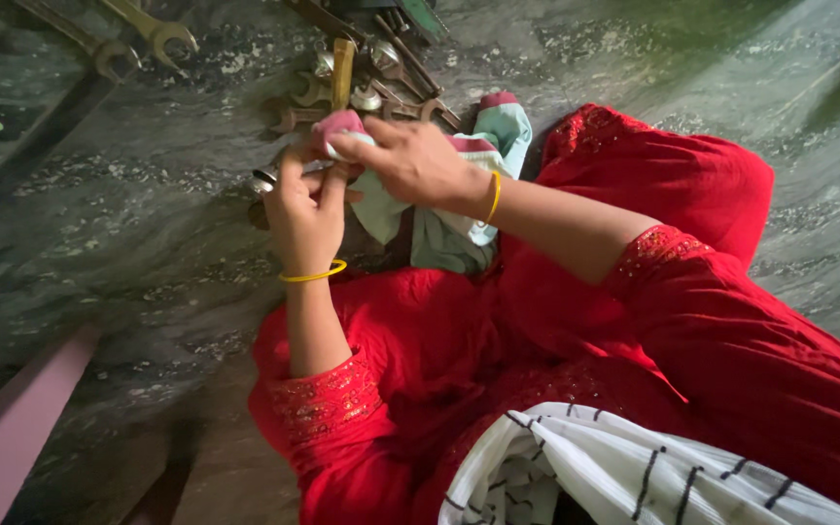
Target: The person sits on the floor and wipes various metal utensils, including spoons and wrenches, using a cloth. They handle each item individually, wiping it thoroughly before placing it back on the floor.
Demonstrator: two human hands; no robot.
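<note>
At the far left, a pale pink board (12,428) is seen lying slantwise on the dark marbled stone floor (148,214), and two large open-ended spanners (138,39) are laid near the top edge. Further right, the left hand (305,212) is raised above the floor, a yellow bangle (314,275) being worn at its wrist; its fingers are curled around a small shiny metal part (264,181) (what kind of part cannot be told) and are pressed against the cloth. Just beyond it, a heap of wrenches and chrome sockets (371,83) is spread on the floor, a yellowish tool handle (342,73) standing out among them. The pale green cloth (439,224) with pink edging is held between both hands, above the red-clad lap and in front of the tool heap, most of it hanging down. The right hand (410,160) is closed over the top of the cloth, pinching its pink corner against the left hand. The red embroidered sleeve (692,321) is seen at the right, and a white scarf with black stripes (614,476) is draped at the bottom.
</note>
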